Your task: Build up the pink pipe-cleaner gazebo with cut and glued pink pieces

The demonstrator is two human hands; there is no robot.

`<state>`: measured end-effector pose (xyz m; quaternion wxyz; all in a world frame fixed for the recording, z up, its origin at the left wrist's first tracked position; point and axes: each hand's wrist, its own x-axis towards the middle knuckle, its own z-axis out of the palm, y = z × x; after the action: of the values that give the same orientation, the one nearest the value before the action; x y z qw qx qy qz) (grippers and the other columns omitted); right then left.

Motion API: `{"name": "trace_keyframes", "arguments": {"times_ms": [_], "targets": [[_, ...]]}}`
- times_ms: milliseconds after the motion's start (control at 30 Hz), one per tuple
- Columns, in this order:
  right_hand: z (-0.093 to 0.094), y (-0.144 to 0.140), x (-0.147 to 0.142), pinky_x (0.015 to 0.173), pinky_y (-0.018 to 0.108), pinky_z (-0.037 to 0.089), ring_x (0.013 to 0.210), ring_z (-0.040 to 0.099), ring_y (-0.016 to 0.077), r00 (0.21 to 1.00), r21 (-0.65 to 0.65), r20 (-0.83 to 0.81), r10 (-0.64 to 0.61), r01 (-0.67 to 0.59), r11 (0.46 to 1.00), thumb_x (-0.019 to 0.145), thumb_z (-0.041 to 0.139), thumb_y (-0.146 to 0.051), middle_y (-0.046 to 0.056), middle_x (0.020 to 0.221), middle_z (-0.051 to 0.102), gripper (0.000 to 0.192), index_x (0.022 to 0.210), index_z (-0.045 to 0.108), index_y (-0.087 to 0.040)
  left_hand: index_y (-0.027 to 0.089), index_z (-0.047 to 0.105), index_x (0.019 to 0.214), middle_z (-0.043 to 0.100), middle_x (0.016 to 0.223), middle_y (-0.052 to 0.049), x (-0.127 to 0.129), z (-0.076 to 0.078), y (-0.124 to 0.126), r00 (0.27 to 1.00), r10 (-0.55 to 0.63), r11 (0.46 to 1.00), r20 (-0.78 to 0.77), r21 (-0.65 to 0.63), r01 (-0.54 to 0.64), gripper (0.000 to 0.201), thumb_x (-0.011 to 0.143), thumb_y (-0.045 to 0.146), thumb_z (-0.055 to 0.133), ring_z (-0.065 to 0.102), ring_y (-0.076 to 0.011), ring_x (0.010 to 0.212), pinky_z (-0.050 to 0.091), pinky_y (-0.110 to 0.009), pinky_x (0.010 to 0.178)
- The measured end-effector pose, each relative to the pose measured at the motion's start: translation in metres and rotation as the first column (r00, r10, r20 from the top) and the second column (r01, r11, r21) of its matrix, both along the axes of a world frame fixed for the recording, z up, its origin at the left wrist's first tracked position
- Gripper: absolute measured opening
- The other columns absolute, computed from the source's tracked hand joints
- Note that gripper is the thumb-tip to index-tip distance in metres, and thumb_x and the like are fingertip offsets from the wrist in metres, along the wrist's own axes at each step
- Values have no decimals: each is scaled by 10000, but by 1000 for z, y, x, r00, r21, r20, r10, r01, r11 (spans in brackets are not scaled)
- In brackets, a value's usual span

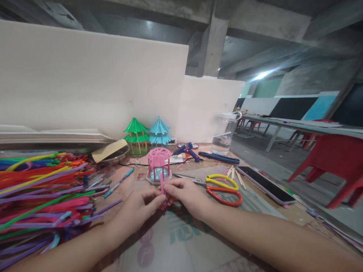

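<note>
Between my two hands is a short pink pipe cleaner piece [162,184], held upright with more pink lower down among the fingers. My left hand [146,204] pinches it from the left, thumb and fingertips together. From the right, my right hand [181,194] closes its fingers on the same pink piece. Just behind the fingers stands a small pink pavilion model [159,160], with posts on a pale blue base. Scissors [224,187] with one yellow and one red handle lie right of my right hand.
Colourful pipe cleaners [42,189] heap up on the left, near a blue pen [119,183]. Behind stand green [136,134] and blue [159,132] pavilion models. A glue gun [188,152], a utility knife [219,157], a water jug [222,141] and a phone [265,184] lie or stand rightward.
</note>
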<state>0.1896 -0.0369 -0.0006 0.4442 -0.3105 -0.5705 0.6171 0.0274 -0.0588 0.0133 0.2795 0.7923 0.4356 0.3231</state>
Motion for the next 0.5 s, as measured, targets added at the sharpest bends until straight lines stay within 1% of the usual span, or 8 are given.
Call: {"name": "trace_keyframes", "arguments": {"times_ms": [133, 333, 500], "targets": [[1, 0, 0, 533, 224, 400, 502, 521, 79, 1000, -21, 2, -3, 3, 1000, 558, 775, -482, -23, 587, 592, 390, 710, 667, -139, 167, 672, 711, 699, 713, -24, 0, -1, 1, 1000, -21, 999, -3, -25, 21, 302, 829, 364, 476, 605, -156, 679, 468, -235, 634], [1, -1, 1, 544, 225, 404, 512, 525, 74, 1000, 9, 26, -13, 12, 1000, 586, 767, -441, -26, 612, 597, 342, 720, 659, -145, 178, 685, 727, 683, 691, -9, 1, 1, 0, 1000, -12, 998, 3, -59, 13, 314, 823, 400, 486, 583, -148, 634, 455, -230, 611], [3, -3, 0, 540, 218, 400, 511, 507, 70, 999, 16, 36, -23, 22, 1000, 592, 767, -413, -44, 584, 567, 317, 691, 613, -154, 177, 672, 710, 663, 673, -2, 0, -1, 0, 1000, -5, 997, -5, -72, 4, 308, 819, 405, 494, 569, -146, 628, 438, -224, 594]]}}
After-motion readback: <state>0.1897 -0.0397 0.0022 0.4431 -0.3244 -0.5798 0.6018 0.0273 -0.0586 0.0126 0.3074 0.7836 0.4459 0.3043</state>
